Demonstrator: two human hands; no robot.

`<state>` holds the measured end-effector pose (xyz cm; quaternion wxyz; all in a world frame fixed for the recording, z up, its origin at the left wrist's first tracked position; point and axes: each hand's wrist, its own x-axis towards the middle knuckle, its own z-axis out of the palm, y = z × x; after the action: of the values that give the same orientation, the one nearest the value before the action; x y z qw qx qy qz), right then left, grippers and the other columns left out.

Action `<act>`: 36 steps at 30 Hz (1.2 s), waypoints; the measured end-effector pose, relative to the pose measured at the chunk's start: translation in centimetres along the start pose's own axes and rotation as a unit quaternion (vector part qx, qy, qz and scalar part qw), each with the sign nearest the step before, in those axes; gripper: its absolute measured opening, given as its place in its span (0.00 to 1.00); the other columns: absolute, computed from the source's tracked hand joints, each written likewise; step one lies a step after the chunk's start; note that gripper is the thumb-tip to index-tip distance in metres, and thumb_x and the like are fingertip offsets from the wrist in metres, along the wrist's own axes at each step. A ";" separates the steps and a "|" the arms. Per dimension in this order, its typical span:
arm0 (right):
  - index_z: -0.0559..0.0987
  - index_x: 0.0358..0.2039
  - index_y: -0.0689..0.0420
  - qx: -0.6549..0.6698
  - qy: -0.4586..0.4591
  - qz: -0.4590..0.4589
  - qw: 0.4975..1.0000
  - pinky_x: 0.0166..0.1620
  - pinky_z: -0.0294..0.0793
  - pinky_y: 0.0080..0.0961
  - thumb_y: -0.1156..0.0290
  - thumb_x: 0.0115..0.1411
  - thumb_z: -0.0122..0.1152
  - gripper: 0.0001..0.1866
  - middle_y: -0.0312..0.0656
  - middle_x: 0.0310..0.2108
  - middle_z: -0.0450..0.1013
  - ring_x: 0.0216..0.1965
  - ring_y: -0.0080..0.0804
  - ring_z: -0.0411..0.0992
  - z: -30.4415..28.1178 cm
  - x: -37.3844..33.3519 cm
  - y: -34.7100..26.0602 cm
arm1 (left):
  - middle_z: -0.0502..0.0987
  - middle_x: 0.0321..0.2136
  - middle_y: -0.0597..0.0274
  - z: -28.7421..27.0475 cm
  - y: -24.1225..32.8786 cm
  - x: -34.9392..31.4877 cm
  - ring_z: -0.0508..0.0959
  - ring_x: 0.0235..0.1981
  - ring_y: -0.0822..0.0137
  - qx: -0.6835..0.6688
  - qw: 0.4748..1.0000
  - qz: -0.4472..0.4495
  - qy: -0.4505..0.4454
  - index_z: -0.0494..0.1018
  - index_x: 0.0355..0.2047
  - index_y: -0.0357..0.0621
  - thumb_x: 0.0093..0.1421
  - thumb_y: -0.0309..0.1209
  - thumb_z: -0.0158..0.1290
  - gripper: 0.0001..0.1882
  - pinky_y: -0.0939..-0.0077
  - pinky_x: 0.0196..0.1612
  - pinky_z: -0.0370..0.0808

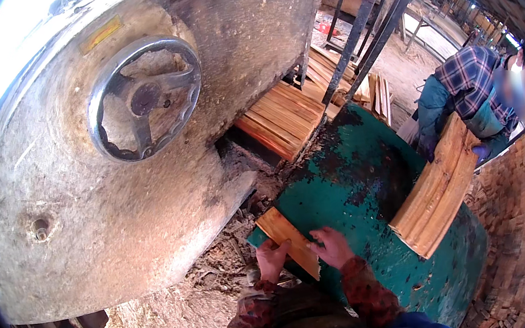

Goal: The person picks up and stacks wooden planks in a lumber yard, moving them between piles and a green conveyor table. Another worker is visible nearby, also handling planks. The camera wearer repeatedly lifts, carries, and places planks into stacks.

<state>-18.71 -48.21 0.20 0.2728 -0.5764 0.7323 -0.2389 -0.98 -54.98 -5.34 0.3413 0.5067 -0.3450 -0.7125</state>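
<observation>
A short wooden board (293,239) slants across the near left edge of the green worn metal table (337,187). My left hand (272,259) grips its left side, with the thumb on the top face and the other fingers mostly hidden. On the opposite side, my right hand (332,247) is bent around the edge, its thumb and fingertips touching the wood. A co-worker (470,92) in a checked shirt and gloves holds a thick slab of stacked wood (436,188) over the table's right side.
A large dusty machine housing with a metal handwheel (145,100) fills the left. Stacked boards (286,118) lie beside it, behind the table. Dark metal posts (359,44) rise at the back. Many cut wood pieces (513,231) are piled at right; sawdust (164,327) covers the floor.
</observation>
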 end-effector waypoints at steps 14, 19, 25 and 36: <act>0.67 0.57 0.61 -0.208 0.176 -0.122 0.954 0.48 0.75 0.41 0.65 0.52 0.69 0.34 0.52 0.52 0.68 0.49 0.52 0.71 -3.2 18.3 -3.6 | 0.81 0.28 0.60 -0.1 -0.1 0.0 0.80 0.25 0.72 0.004 1.000 0.015 0.004 0.78 0.36 0.32 0.55 0.28 0.61 0.12 0.76 0.27 0.79; 0.70 0.50 0.56 -0.228 0.138 -0.038 0.963 0.40 0.76 0.45 0.64 0.51 0.68 0.27 0.50 0.41 0.75 0.40 0.53 0.75 -2.2 20.3 -3.2 | 0.81 0.28 0.61 0.0 0.2 -0.3 0.80 0.25 0.72 0.021 1.000 0.012 0.003 0.78 0.36 0.32 0.55 0.28 0.61 0.12 0.77 0.27 0.78; 0.73 0.39 0.56 -0.146 0.157 -0.057 0.975 0.38 0.74 0.47 0.60 0.52 0.67 0.19 0.52 0.31 0.75 0.37 0.55 0.75 -3.7 16.2 -1.2 | 0.81 0.28 0.61 -0.2 0.1 -0.2 0.80 0.27 0.72 -0.001 1.000 0.014 -0.001 0.78 0.36 0.33 0.56 0.28 0.59 0.11 0.78 0.29 0.78; 0.79 0.37 0.64 0.147 0.098 0.167 0.970 0.37 0.72 0.25 0.63 0.48 0.72 0.21 0.36 0.29 0.75 0.32 0.23 0.72 -5.6 -2.1 10.1 | 0.82 0.29 0.59 0.0 0.4 -0.3 0.81 0.27 0.71 -0.014 1.000 0.014 -0.005 0.78 0.38 0.31 0.56 0.25 0.59 0.11 0.76 0.28 0.80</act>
<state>-29.34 -43.72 -2.16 0.3172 -0.3737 0.7982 -0.3500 -0.90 -54.96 -4.85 0.3569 0.4937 -0.3435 -0.7148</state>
